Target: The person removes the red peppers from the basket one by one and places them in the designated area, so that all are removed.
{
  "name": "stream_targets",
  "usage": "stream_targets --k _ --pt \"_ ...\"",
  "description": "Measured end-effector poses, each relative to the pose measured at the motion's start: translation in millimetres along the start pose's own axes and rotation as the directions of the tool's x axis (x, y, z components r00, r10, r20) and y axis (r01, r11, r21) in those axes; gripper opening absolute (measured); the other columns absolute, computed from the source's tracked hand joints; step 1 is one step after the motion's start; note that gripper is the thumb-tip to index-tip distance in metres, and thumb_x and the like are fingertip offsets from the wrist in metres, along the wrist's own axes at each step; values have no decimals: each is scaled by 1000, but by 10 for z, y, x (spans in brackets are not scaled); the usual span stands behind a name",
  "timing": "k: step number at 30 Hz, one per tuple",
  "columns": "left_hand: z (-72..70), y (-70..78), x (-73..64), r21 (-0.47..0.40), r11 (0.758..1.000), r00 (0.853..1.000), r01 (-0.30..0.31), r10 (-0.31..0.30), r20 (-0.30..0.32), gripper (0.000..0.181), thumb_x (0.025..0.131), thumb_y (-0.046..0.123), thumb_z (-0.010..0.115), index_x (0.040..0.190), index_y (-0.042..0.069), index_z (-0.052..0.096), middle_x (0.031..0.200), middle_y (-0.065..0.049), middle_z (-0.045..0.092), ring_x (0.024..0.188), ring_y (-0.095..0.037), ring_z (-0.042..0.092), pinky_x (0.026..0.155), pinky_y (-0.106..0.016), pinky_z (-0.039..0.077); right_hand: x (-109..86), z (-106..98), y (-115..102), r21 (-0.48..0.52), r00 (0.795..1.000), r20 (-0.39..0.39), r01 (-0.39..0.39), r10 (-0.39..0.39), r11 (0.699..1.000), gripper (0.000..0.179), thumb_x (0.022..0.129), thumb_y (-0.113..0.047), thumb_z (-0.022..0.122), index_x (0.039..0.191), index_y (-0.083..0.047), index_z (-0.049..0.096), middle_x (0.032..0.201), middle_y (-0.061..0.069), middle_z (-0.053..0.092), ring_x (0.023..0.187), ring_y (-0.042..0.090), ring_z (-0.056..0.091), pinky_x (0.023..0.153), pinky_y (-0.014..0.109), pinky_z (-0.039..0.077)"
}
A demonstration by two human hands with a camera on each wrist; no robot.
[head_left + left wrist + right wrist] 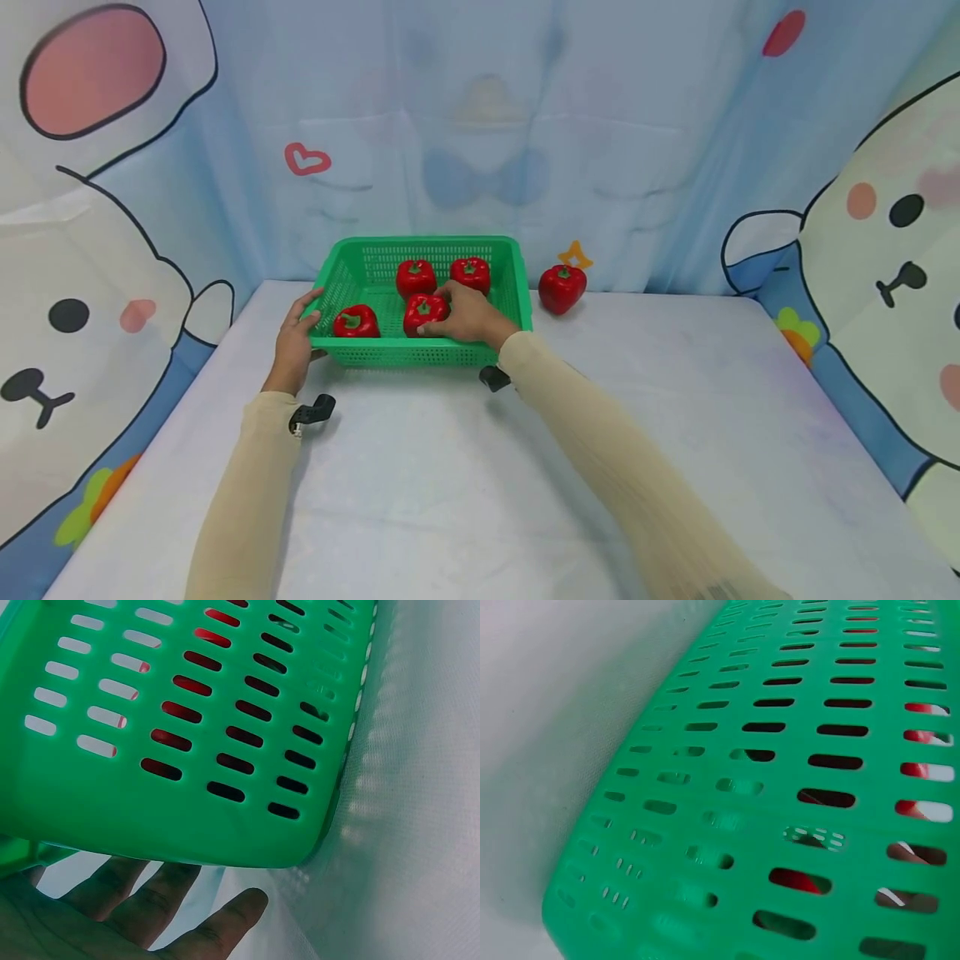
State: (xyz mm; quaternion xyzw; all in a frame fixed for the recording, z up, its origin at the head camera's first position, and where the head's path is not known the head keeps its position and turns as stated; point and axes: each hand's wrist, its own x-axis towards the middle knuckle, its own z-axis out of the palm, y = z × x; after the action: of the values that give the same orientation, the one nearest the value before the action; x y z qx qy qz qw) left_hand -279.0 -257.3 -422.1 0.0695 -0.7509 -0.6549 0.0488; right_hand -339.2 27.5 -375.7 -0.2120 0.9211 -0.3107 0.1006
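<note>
In the head view a green plastic basket (408, 353) with slotted walls stands on the white-covered table. My right hand (471, 315) reaches over its front rim and grips a red bell pepper (422, 312), thumb on the near side. My left hand (294, 340) is at the basket's left end, with fingertips right at the rim. The left wrist view shows its fingers (217, 924) spread and fairly straight beside the basket wall (195, 832). Only the slotted basket wall (705, 772) fills the right wrist view, so the right hand is hidden there.
Three more red peppers lie in the basket: a front-left pepper (356, 322), a back pepper (416, 277) and a back-right pepper (470, 272). Another red pepper (562, 288) sits on the table right of the basket. A blue cartoon curtain (630, 158) hangs behind.
</note>
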Motion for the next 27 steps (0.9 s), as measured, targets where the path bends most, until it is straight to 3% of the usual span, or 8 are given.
stream_targets --k 5,10,15,19,23,27 --pt "-3 -24 -6 3 1000 1000 -2 2 3 46 109 31 28 155 35 29 161 -8 23 128 -27 43 88 -36 44 -23 8 31 85 993 -114 45 -35 995 70 85 -32 76 142 -11 41 135 9 54 121 25 53 95 42 52" --pt "-7 -37 2 -2 1000 1000 6 -6 -3 46 109 31 30 154 35 31 161 -7 25 118 -20 46 82 -30 45 -63 -44 76 217 968 -247 108 -53 970 68 85 -25 75 143 -12 41 141 10 46 129 28 47 94 45 53" --pt "0 -35 1 -8 1000 1000 -1 1 6 46 109 31 29 155 34 30 162 -6 23 128 -27 43 88 -35 44 -136 -208 186 310 948 -310 175 -75 934 66 87 -23 74 143 -15 42 144 10 41 131 29 44 93 47 54" --pt "-1 -38 11 -1 1000 1000 -2 2 -2 46 109 30 29 155 34 30 161 -6 25 127 -28 44 89 -37 43 -220 -405 322 318 931 -356 204 -83 926 64 88 -28 74 143 -16 43 143 11 43 126 29 48 92 47 54" --pt "-1 -37 19 4 1000 1000 -5 5 -7 46 109 31 29 154 36 31 161 -5 26 125 -28 44 89 -39 43 -319 -629 494 302 889 -455 216 -59 929 66 88 -29 75 144 -13 43 141 13 45 120 30 49 88 48 55" --pt "-23 -29 17 -16 1000 1000 -9 9 2 46 109 30 29 155 36 29 162 -5 24 133 -31 41 98 -48 41 -398 -855 671 314 818 -574 184 32 932 68 87 -32 74 145 -15 41 141 12 45 120 27 48 91 46 53"
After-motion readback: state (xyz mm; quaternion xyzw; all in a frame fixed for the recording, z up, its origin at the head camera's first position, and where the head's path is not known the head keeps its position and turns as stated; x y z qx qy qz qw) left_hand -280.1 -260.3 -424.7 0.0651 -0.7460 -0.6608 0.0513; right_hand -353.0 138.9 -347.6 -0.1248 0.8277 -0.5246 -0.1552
